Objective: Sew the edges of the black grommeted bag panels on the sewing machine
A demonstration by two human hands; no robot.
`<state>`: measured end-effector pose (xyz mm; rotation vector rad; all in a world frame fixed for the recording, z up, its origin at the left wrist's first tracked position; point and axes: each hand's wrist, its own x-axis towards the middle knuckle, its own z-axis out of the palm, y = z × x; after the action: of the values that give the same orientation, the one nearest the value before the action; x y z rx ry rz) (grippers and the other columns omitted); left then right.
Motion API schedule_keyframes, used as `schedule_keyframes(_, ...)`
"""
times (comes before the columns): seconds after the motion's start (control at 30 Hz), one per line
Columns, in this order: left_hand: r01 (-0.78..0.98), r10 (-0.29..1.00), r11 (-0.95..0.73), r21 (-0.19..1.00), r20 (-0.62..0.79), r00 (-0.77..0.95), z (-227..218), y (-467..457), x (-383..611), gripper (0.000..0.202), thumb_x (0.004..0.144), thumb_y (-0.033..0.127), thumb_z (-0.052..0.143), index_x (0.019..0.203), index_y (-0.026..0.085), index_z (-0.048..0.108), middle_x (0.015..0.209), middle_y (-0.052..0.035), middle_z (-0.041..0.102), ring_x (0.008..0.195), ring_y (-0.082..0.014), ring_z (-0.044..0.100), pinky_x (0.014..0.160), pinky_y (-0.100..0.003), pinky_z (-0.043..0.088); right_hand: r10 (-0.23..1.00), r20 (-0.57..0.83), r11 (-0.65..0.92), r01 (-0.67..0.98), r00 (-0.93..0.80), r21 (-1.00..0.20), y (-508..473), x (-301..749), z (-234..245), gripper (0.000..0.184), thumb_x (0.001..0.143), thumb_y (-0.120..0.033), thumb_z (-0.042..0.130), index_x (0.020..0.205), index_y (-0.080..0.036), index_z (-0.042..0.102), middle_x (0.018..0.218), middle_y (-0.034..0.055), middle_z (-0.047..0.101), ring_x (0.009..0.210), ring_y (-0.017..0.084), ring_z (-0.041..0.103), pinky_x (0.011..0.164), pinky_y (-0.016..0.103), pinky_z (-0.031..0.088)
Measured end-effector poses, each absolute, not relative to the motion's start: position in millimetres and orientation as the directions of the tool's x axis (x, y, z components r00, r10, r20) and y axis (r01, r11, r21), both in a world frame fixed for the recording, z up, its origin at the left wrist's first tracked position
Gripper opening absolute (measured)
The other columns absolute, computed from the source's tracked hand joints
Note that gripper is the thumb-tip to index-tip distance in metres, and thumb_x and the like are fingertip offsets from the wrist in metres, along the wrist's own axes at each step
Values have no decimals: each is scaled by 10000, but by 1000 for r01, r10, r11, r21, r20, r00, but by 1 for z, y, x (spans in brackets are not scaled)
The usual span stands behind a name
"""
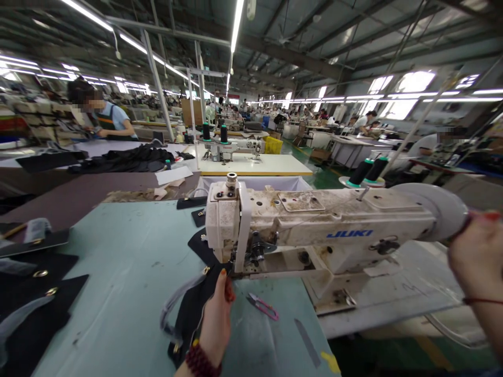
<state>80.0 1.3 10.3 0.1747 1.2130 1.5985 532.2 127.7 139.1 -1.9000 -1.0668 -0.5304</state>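
Note:
A white JUKI sewing machine (pixel 283 209) stands in front of me, stained along its top. My left hand (pixel 217 314) is closed on the edge of a black bag panel (pixel 190 309), just below the needle area. A plastic-wrapped handle (pixel 171 309) with gold rings is attached to that panel. At far right my right hand (pixel 473 251) is raised to the handwheel (pixel 448 209), its fingers curled over the outer rim and partly blurred. Pink-handled thread snips (pixel 263 306) lie on the green table (pixel 129 251) to the right of my left hand. The machine head hides the needle tip.
More black bag panels (pixel 35 303) with wrapped handles lie at left. Black thread cones (pixel 361 172) stand behind the machine. Beyond are another sewing machine (pixel 231 149), a heap of black fabric (pixel 129 157) and a person in a blue shirt (pixel 118 115).

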Motion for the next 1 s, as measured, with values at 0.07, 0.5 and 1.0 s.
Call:
schedule_keyframes(0.07, -648, 835, 156, 745, -449, -316, 19, -16, 81, 459, 528, 538, 837, 602, 183, 556, 546, 53, 493, 494, -89, 398, 474, -222, 353, 576, 612, -279, 834, 542, -477, 143, 532, 178, 391, 826, -393, 318, 770, -137, 609, 671, 109, 510, 719, 211, 491, 648, 306, 329)
schedule_keyframes(0.5, 72, 996, 84, 994, -87, 32, 69, 86, -38, 228, 426, 117, 830, 541, 242, 678, 665, -33, 710, 843, -285, 650, 822, -305, 503, 282, 905, 19, 941, 320, -338, 96, 467, 133, 503, 797, -394, 408, 1177, -87, 526, 1160, 221, 508, 1135, 316, 473, 892, 426, 405)
schedule_keyframes(1.0, 72, 934, 233, 970, -244, 261, 32, 58, -27, 197, 668, 339, 781, 732, 154, 764, 734, -63, 749, 713, -237, 680, 686, -302, 537, 903, -294, -327, -56, -314, -943, 21, 138, -18, 605, 698, -751, 573, 664, -153, 493, 597, -9, 369, 508, 65, 371, 402, 164, 321)
